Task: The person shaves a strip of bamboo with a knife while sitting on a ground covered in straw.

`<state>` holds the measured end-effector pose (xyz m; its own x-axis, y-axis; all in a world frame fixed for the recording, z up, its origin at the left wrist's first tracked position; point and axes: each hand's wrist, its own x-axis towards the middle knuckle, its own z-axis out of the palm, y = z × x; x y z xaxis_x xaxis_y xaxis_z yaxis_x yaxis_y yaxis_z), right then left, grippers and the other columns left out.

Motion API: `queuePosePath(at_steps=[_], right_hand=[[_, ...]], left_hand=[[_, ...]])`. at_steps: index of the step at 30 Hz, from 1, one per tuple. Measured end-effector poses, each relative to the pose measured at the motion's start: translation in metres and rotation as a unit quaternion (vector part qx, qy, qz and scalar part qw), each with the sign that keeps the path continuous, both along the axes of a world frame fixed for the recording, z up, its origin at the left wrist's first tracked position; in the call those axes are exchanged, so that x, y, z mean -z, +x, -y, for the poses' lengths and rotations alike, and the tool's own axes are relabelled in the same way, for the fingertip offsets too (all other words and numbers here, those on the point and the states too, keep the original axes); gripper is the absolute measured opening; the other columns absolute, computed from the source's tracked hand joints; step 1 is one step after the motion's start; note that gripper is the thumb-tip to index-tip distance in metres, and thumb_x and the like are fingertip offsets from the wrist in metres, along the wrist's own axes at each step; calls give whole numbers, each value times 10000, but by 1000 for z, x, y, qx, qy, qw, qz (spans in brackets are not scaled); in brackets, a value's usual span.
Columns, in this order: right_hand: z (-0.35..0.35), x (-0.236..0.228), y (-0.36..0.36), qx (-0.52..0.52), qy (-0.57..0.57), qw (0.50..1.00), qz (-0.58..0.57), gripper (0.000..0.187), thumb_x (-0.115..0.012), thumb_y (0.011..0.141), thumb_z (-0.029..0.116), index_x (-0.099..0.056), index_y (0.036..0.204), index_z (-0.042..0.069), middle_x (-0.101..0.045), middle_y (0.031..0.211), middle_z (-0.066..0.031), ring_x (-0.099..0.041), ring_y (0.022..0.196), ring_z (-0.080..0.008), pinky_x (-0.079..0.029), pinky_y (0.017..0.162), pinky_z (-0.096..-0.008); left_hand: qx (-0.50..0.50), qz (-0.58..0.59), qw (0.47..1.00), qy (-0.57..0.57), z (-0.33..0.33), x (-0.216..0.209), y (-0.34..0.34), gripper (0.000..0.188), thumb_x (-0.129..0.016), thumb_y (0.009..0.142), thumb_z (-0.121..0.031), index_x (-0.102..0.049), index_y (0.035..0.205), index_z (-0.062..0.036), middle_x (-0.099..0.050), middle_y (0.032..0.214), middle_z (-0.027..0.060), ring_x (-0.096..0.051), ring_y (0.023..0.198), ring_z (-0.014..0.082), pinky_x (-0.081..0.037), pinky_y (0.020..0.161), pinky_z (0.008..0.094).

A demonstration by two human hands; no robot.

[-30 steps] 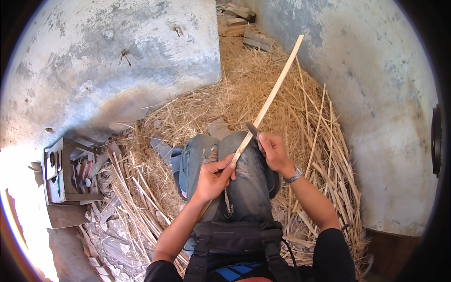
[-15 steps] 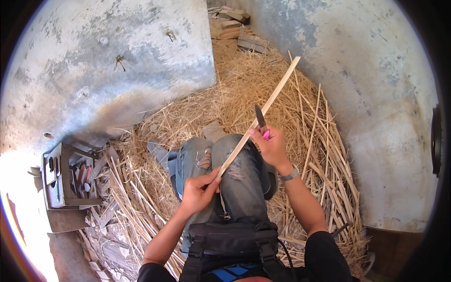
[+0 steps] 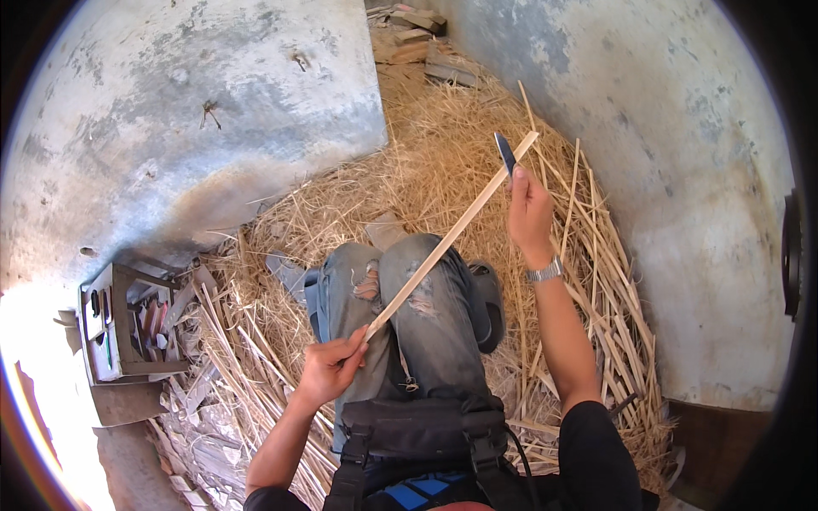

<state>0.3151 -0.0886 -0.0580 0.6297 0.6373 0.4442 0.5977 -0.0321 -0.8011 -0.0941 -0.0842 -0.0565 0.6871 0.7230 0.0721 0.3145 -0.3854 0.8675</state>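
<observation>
A long pale wooden strip (image 3: 452, 234) slants across my lap, from low on the left up to the right. My left hand (image 3: 328, 368) pinches its near end between thumb and fingers, above my left thigh. Close to the strip's far end, my right hand (image 3: 531, 213) is closed around a knife, its handle hidden in the fingers. The dark knife blade (image 3: 504, 153) points up and away, lying against or just over the strip. Whether the edge touches the wood I cannot tell.
Straw-like shavings (image 3: 426, 183) cover the floor round my bent knees. Long strips (image 3: 596, 315) lie heaped along the right wall, more at the left. A small wooden cabinet (image 3: 128, 324) with odds and ends stands at the left. Bricks and boards (image 3: 417, 38) lie at the back.
My right hand has moved up and outward with the knife, toward the strip's far end. My left hand has drawn back a little toward me and left, bringing the strip along.
</observation>
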Motion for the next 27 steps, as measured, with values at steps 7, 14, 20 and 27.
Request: queuePosePath(at_steps=[7,14,20,27], right_hand=[[-1,25,-21,-32,-37,999,16,419,-483,1067,310,-646,861,-17,-471,541,-140,-439,446,-222,-344,467,-381],[4,39,-45,-81,-45,995,-30,382,-507,1054,281,-652,870,-20,-501,560,-158,-461,474,-207,-363,487,-375],[17,32,-59,-113,-49,991,-49,367,-524,1044,269,-650,829,1,-509,574,-193,-493,469,-285,-384,494,-390],[29,29,-90,-244,-104,964,13,341,-556,1023,288,-660,811,43,-530,583,-184,-553,517,-362,-419,504,-418]], left_hand=[[25,9,999,37,-2,-6,16,272,-665,920,17,-697,1187,54,-614,652,116,-598,525,170,-450,514,300],[4,20,999,-33,2,-2,25,238,-653,950,-19,-700,1170,58,-621,623,73,-592,531,97,-452,510,272],[2,30,995,-97,-2,3,37,233,-627,990,-59,-706,1185,41,-623,646,11,-551,558,44,-428,508,233],[-29,80,985,-152,-30,-4,93,239,-630,1011,-122,-719,1118,72,-593,642,-19,-484,587,26,-404,538,230]])
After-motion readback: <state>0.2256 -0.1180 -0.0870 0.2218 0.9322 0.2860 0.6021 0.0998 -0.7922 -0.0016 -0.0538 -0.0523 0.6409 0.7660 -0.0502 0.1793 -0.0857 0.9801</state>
